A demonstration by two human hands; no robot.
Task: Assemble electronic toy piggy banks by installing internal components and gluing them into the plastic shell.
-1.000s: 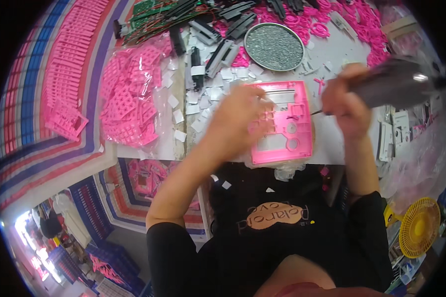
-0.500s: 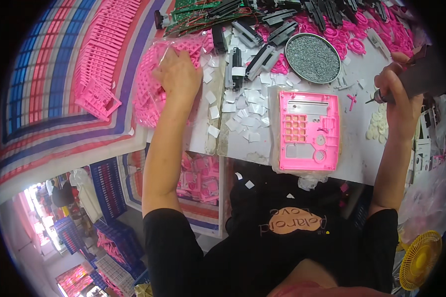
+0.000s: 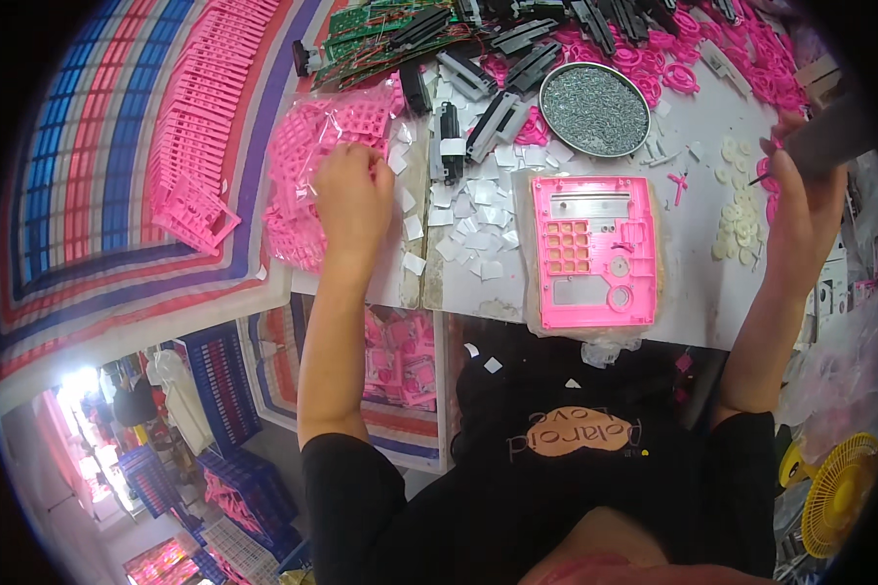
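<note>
My left hand [image 3: 354,200] is closed, its fingers curled above the near right side of a clear plastic bag [image 3: 293,219] full of pink grid-like plastic parts. Whatever sits in those fingertips is hidden. At the right, my right hand [image 3: 800,219] grips a dark electric screwdriver [image 3: 829,141], its thin bit pointing left. Between the hands, a pink plastic housing [image 3: 636,292] lies open side up on a wrapped pad. A square set of small cells fills its left part, and a round ring sits at its lower right.
A round dish of small screws [image 3: 595,109] stands behind the housing. White paper squares [image 3: 483,203] are scattered left of it. Black-and-grey modules [image 3: 498,127], green circuit boards [image 3: 361,34] and pink rings [image 3: 681,78] crowd the back. Pale discs [image 3: 741,229] lie at the right; stacked pink frames [image 3: 205,97] stand left.
My left hand has drawn back toward me from inside the bag, its fingers now bunched. The right hand with the screwdriver has shifted slightly right. The whole view has shifted a little.
</note>
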